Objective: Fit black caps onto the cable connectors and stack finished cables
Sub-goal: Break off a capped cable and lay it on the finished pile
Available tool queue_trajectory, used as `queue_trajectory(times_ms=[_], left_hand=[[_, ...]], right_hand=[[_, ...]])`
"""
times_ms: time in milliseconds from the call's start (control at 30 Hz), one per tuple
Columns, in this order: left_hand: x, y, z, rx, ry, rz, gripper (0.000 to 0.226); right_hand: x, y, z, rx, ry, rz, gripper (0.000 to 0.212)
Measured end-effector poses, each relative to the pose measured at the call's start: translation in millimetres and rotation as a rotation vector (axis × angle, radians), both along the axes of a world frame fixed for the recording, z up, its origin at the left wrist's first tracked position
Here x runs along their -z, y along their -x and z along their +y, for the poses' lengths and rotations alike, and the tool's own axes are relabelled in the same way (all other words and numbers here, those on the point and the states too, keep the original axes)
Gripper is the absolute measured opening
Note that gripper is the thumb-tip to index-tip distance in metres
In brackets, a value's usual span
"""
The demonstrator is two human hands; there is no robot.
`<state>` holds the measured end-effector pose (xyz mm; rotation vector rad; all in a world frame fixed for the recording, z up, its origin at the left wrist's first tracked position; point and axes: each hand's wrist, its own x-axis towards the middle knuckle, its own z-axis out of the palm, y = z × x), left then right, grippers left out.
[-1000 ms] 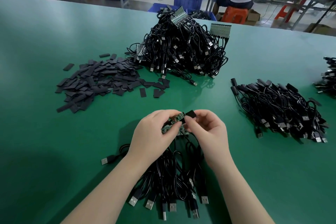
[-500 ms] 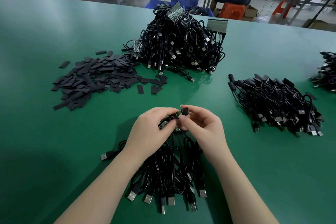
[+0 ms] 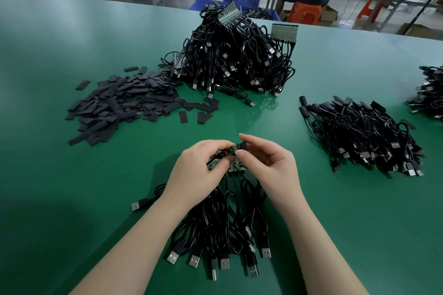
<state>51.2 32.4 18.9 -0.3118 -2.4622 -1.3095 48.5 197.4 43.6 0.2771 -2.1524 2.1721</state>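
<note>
my fingers pressing a small black cap (image 3: 242, 145) onto a green circuit-board connector (image 3: 230, 149)

my left hand (image 3: 200, 170) grips the connector strip of a bundle of black usb cables (image 3: 223, 230) lying on the green bench (image 3: 72, 199); my right hand (image 3: 268, 167) pinches the cap at the strip's end between thumb and forefinger. loose flat black caps (image 3: 124, 100) lie far left, a heap of uncapped black cables (image 3: 237, 55) behind, a stack of finished capped cables (image 3: 362, 134) right.

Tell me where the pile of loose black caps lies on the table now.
In the head view, the loose black caps lie on the green table, far left of the hands, beside the big cable heap.
</note>
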Motion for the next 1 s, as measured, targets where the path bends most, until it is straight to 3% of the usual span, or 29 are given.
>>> queue_trajectory(times_ms=[633,1000], left_hand=[[-2.8,-0.4,-1.1,0.036,0.046,0.042,0.026],[-4.0,-2.2,-0.1,0.031,0.007,0.034,0.024]], right_hand=[[4.4,2.5,3.2,-0.006,-0.097,0.082,0.019],[3.7,1.8,3.1,-0.005,-0.097,0.081,0.022]])
